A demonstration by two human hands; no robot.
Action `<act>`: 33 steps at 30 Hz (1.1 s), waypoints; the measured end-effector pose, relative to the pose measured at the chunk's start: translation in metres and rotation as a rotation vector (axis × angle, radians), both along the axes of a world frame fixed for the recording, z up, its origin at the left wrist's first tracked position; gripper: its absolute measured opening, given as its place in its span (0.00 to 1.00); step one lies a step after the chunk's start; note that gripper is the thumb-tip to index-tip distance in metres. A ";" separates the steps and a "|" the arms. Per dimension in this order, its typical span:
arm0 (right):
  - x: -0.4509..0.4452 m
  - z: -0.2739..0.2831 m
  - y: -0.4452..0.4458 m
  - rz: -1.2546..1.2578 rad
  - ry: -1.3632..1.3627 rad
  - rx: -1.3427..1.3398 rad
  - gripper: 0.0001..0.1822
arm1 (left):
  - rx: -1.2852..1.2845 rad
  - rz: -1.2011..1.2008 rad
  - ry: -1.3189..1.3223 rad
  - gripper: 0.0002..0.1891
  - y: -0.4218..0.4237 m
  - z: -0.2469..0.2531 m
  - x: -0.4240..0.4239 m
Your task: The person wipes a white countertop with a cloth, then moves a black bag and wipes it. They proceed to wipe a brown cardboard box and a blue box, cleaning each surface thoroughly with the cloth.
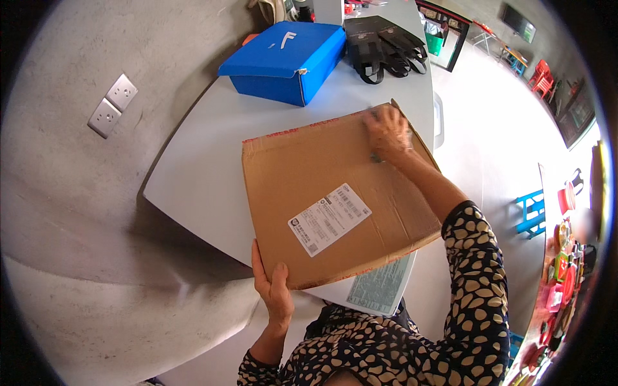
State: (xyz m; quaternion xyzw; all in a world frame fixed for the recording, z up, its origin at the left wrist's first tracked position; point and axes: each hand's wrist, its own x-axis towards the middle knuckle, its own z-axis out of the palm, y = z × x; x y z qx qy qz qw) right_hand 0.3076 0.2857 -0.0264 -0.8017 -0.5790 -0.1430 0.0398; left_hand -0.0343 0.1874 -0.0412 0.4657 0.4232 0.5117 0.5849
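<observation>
A flat brown cardboard box (333,159) lies tilted before me, with red-printed tape along its edges. On its upper face is a white label (330,219) bearing writing and codes. My left hand (276,287) grips the near left corner, thumb on top. At the far right corner, my right hand (390,131) is curled against the box and blurred. A small dark greenish object (378,158) shows from under that hand; most of it is hidden, so its kind is unclear. Beside the right hand, a cardboard flap (395,103) sticks up at the corner.
The box rests over a white table (193,169). Farther back are a blue carton (289,53) and several black strapped items (381,46). A printed greenish sheet (379,284) shows below the box. Wall sockets (112,106) are left; a blue stool (531,212) stands right.
</observation>
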 end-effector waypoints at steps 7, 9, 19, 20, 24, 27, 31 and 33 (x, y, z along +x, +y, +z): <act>0.002 -0.007 -0.010 -0.052 0.154 0.102 0.25 | 0.017 0.002 0.000 0.35 0.003 -0.002 0.000; -0.018 -0.009 -0.001 0.017 0.191 0.080 0.27 | 0.024 -0.002 -0.010 0.35 0.002 0.001 0.000; -0.131 -0.020 0.074 0.516 0.317 0.113 0.24 | -0.009 -0.003 0.001 0.36 0.003 0.003 0.000; -0.139 -0.022 0.076 0.579 0.320 0.137 0.24 | -0.006 -0.012 -0.004 0.35 0.003 0.003 0.001; -0.177 0.000 0.060 0.693 0.396 -0.021 0.24 | 0.066 0.004 0.005 0.34 0.004 -0.006 -0.002; -0.199 0.011 0.033 0.786 0.423 -0.079 0.24 | 0.114 0.031 -0.016 0.35 0.006 -0.022 -0.005; -0.214 0.017 -0.002 0.854 0.456 -0.136 0.26 | 0.129 0.031 0.051 0.38 0.007 -0.025 -0.005; -0.221 0.023 -0.022 0.849 0.450 -0.187 0.27 | 0.150 0.033 0.059 0.40 0.008 -0.026 -0.004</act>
